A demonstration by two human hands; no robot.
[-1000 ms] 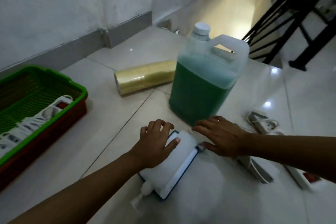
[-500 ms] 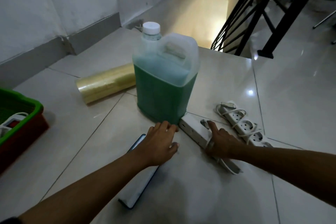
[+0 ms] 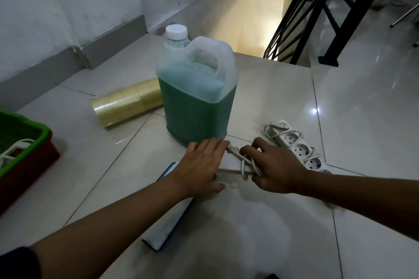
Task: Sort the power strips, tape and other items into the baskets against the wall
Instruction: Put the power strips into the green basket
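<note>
A white power strip [image 3: 229, 161] with its cord wrapped round it lies on the tiled floor in front of me. My right hand [image 3: 275, 169] is closed on its right part and cord. My left hand [image 3: 201, 166] lies flat over its left end, fingers together. A second white power strip [image 3: 299, 148] lies just behind my right hand. A roll of clear yellowish tape [image 3: 128, 102] lies on its side further left. The green basket [image 3: 43, 131] stacked in a red one sits at the left edge with white cords in it.
A plastic jug [image 3: 197, 93] of green liquid with a white cap stands just beyond my hands. A flat white pack with a blue edge [image 3: 167, 226] lies under my left forearm. A black stair railing [image 3: 317, 9] and a drop to lower stairs are at the back right.
My hands left the white pack and moved right to the power strip. My right hand closed on the strip and its cord; my left hand came over its left end. My view shifted right.
</note>
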